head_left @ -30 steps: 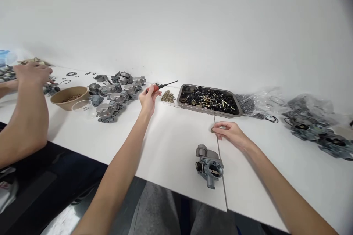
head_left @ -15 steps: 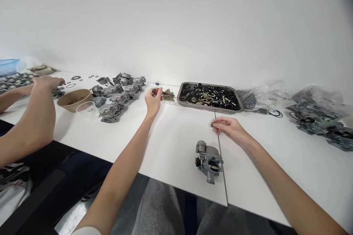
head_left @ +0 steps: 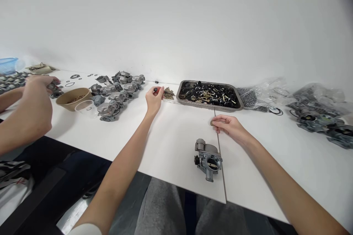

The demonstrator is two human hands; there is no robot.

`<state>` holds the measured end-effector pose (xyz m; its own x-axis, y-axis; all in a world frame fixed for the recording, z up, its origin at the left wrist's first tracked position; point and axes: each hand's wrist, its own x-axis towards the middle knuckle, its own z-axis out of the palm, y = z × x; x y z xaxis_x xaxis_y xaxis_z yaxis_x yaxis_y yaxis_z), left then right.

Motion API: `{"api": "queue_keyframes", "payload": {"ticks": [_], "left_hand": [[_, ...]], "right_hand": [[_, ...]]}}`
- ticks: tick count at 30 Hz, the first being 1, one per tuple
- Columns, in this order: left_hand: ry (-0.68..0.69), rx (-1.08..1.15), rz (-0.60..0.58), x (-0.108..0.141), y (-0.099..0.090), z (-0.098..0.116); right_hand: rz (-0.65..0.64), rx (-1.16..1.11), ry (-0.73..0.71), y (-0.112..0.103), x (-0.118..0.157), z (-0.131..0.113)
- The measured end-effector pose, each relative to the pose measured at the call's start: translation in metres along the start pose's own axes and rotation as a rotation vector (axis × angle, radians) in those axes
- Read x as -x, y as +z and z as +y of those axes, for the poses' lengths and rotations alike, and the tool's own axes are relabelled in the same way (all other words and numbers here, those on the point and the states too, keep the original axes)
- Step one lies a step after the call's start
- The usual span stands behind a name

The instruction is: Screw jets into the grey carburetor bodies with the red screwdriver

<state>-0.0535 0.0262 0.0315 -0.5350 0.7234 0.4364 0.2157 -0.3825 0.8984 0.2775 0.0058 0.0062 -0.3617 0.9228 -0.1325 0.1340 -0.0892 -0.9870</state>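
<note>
My left hand is closed around a screwdriver, of which only the dark handle end shows; its tip is hidden. Just right of that hand lies a pile of small brass screws. Between thumb and fingertips my right hand pinches a small brownish round disc, held over the seam in the tabletop. Below it, a grey metal carburetor rests on the table near the front edge, its round bore facing me. Neither hand touches the carburetor.
A metal tray of black and brass parts stands at the back. Plastic bags and more carburetors are at right. Several carburetors, a tan bowl and a clear cup sit left, beside a co-worker's arms.
My left hand has turned the screwdriver slightly, so its red part no longer shows. The right hand keeps the disc almost in place. The co-worker's hands have moved a little left.
</note>
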Motion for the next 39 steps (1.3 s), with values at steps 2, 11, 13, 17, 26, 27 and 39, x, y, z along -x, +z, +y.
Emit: {"api": "queue_keyframes", "payload": {"ticks": [2,11,13,17,26,27,39], "left_hand": [[0.002,0.009,0.012,-0.0007,-0.0009,0.0008],[-0.003,0.012,0.043,-0.0038,-0.0037,0.0005],[0.001,0.026,0.049,-0.0038,-0.0034,0.0015],[0.01,0.029,0.044,-0.0042,-0.003,0.0037],[-0.008,0.009,0.0,-0.0008,-0.0008,0.0009],[-0.008,0.002,-0.01,-0.0001,-0.0001,0.0004],[0.019,0.012,0.015,-0.0008,-0.0013,0.0063]], "right_hand": [[-0.001,-0.001,0.0,-0.0001,0.0,0.0003],[-0.013,0.029,-0.012,-0.0012,0.0003,0.0013],[-0.014,0.037,-0.015,-0.0012,0.0003,0.0016],[-0.019,0.043,-0.018,-0.0013,-0.0001,0.0023],[-0.019,0.054,-0.004,-0.0006,0.0013,-0.0007],[-0.019,0.056,-0.003,-0.0003,0.0015,-0.0013],[-0.009,0.048,-0.015,-0.001,0.001,-0.0007]]}}
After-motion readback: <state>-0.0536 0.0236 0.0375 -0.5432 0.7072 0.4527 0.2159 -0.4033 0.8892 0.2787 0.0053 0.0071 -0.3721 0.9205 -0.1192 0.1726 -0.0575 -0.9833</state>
